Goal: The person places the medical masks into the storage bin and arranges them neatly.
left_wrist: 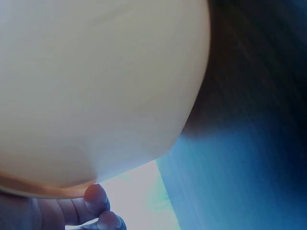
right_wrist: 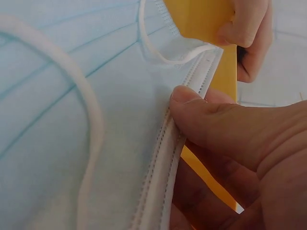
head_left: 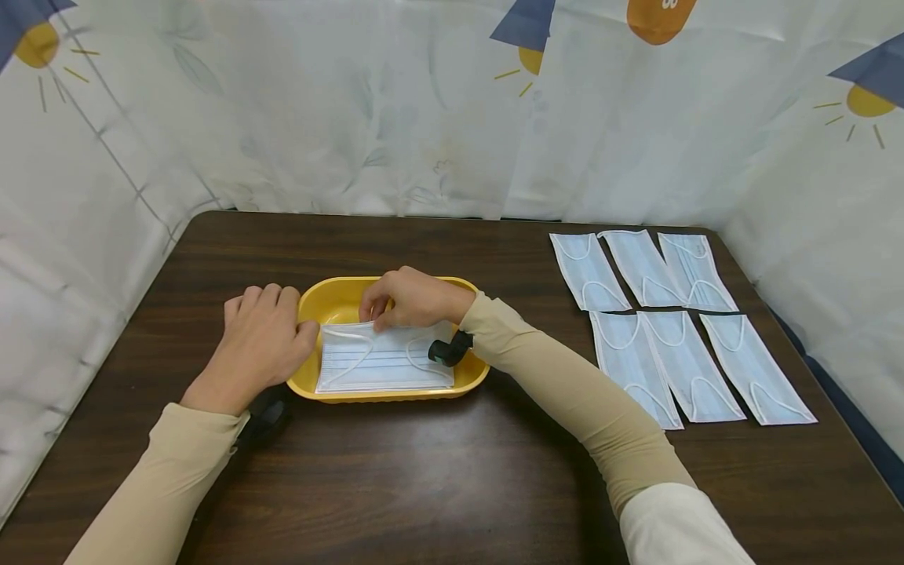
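Observation:
A pale blue pleated face mask (head_left: pixel 388 361) with white ear loops lies inside a yellow oblong basket (head_left: pixel 318 302). My right hand (head_left: pixel 418 298) pinches the mask's far long edge; in the right wrist view the thumb (right_wrist: pixel 211 120) is on top and the fingers are behind the edge. My left hand (head_left: pixel 260 341) grips the basket's left rim, its fingers (left_wrist: pixel 96 199) against the outer wall in the left wrist view. Whether other masks lie under this one I cannot tell.
On the right of the dark wooden table (head_left: pixel 438 479), several more face masks (head_left: pixel 681 365) lie flat in two rows. A white printed curtain (head_left: pixel 318 118) hangs behind the table and along its sides.

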`<state>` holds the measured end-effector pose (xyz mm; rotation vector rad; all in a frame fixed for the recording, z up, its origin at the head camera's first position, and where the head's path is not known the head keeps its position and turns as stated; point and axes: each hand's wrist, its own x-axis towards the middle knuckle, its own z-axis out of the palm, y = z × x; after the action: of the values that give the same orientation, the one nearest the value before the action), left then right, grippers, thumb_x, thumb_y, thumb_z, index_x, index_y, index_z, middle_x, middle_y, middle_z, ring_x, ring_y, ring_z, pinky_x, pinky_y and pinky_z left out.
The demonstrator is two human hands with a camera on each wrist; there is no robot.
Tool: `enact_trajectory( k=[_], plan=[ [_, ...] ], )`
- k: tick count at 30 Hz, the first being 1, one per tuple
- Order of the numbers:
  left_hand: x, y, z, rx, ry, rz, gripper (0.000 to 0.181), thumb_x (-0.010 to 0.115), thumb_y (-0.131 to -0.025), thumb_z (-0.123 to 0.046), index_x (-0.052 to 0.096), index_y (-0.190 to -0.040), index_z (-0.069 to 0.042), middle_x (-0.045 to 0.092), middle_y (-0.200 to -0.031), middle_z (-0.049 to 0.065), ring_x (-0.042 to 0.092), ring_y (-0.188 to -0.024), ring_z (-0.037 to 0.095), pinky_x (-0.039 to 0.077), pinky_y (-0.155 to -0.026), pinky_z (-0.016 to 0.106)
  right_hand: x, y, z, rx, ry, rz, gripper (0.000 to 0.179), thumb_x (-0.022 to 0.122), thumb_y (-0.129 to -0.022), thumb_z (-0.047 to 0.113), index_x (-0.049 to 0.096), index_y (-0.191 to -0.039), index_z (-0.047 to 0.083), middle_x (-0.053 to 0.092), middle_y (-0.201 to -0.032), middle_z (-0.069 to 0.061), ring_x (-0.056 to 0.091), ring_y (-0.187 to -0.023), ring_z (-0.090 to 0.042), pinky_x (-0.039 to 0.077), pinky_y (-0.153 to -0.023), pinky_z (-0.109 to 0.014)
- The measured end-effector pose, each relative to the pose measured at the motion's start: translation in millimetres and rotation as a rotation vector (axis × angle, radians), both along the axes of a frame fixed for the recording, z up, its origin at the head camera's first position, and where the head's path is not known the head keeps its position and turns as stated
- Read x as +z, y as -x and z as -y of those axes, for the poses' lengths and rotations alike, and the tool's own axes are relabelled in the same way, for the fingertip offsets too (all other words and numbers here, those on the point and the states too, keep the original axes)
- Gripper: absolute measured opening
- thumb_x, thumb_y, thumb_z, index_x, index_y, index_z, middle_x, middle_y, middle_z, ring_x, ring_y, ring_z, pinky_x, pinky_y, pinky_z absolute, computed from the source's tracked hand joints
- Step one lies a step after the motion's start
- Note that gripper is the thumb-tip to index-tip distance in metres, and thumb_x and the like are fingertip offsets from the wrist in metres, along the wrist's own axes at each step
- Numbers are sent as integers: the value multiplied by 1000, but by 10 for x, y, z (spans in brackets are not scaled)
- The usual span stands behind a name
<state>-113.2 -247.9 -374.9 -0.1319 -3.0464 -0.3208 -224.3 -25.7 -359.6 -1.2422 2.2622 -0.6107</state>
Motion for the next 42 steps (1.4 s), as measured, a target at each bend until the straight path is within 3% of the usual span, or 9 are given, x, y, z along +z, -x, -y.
enact_trajectory(
  k=[25,42],
  plan=[
    [40,-6,-17,-2,9,6,35,45,-96,-24,56,-105,7,54,-97,21,43,-101,45,33,-89,61,66,-34,-19,17,7,-25,18,73,-96,24,75,-113,17,77,-109,3,68,-100,-7,52,-88,-18],
    [4,-27,4,-10,9,6,35,45,-98,-26,56,-105,6,55,-100,23,43,-102,45,33,-89,62,119,-59,-26,15,23,-42,31,69,-99,31,74,-125,15,78,-117,1,70,-100,-9,54,-90,-18]
  ],
)
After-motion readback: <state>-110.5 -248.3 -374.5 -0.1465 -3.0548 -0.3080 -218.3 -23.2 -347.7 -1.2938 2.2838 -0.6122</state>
